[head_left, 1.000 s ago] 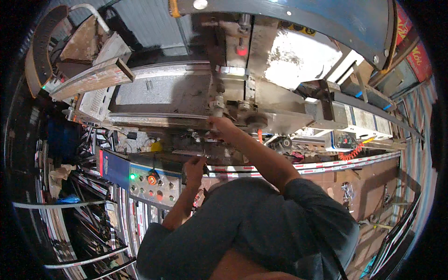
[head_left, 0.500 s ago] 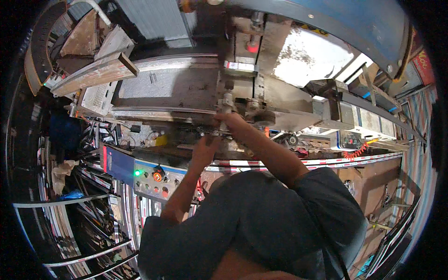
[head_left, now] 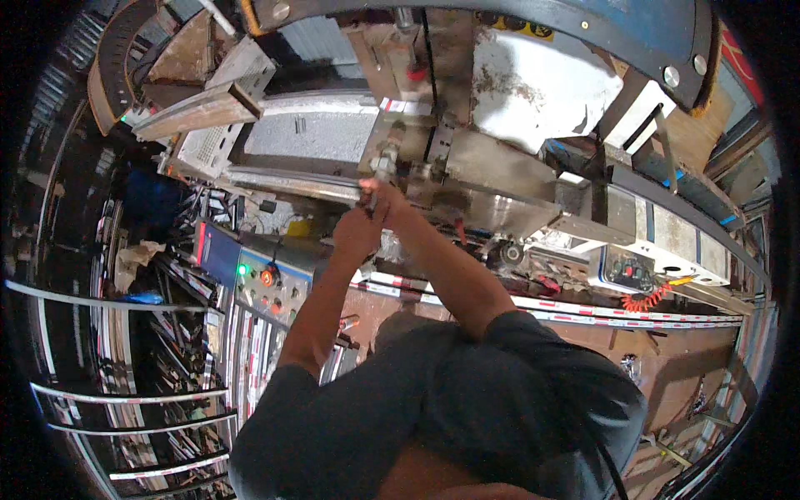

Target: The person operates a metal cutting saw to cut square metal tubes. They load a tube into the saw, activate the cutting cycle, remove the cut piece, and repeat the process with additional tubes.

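My left hand (head_left: 357, 232) and my right hand (head_left: 386, 204) meet in front of me at the near side of the machine bed. Both have their fingers curled in, close against each other. What lies between them is too small and dark to make out. Just left of the fingertips ends a long pale metal profile (head_left: 292, 185), lying along the bed's near edge; whether I touch it is unclear. Right beyond my hands stands a metal clamp-like fitting (head_left: 387, 157), partly blurred.
A control panel (head_left: 271, 287) with a green light and several knobs stands left of my forearms. Overhead curves a blue machine hood (head_left: 642, 25), beside a stained white plate (head_left: 542, 83). An orange coiled cable (head_left: 646, 298) hangs at right. Long profile strips fill the racks (head_left: 125, 304) at left.
The view has shifted. My left hand has risen to meet my right, and both are now together by the profile's end, where they were slightly apart before.
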Tool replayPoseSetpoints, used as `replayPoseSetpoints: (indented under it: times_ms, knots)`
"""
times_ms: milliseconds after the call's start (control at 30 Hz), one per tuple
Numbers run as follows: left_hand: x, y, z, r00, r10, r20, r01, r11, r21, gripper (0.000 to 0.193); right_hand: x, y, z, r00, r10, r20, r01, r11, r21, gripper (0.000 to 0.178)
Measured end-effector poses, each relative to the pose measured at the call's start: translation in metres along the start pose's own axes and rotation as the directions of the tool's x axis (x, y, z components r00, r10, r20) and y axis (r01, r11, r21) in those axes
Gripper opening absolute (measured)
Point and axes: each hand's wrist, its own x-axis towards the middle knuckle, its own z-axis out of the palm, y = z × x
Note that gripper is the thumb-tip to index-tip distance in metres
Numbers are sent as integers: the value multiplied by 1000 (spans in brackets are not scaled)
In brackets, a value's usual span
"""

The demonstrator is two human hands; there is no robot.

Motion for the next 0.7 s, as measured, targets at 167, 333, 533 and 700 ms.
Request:
replayPoseSetpoints:
  times_ms: [167,333,533,700]
  knots:
    - [5,-11,3,999,-28,44,31,997,-68,83,-15,-4,22,994,-61,-91,53,994,-93,26]
    - [-7,-26,-1,996,88,-26,-91,967,-237,72,-65,-11,54,963,-269,-33,222,851,-476,30]
    - [-6,-47,27,999,44,3,-37,892,-451,56,-114,-88,8,838,-544,43,165,179,-970,36]
    - [-26,-66,35,992,122,44,-87,877,-473,53,-87,-173,10,486,-867,110,-28,-142,-990,43]
